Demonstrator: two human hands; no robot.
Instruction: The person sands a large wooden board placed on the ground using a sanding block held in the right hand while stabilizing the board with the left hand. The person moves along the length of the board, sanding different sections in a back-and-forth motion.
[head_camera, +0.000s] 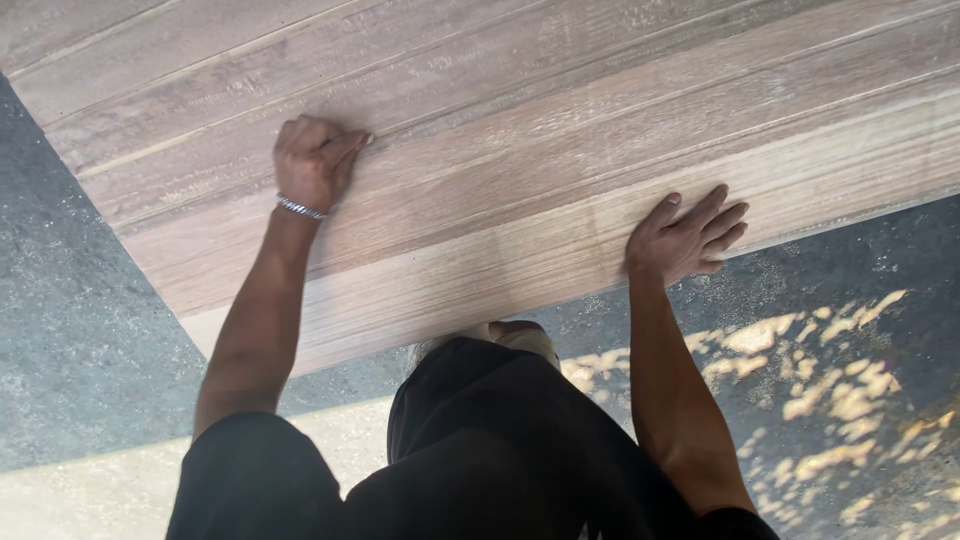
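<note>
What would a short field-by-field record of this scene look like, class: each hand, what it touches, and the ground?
Left hand: left hand closed into a loose fist, knuckles pressed on the wooden planks
Right hand: right hand flat, fingers spread, near the planks' front edge
Wrist: metal bracelet on the left wrist
Planks: long, brown-grey, laid side by side
Ground: grey concrete floor with sunlit patches
Clothing: black garment

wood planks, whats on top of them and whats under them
On the wood planks rest both hands: the left hand curled, the right hand flat near the front edge. Grey pavement shows around them; what lies directly beneath is covered.
</note>
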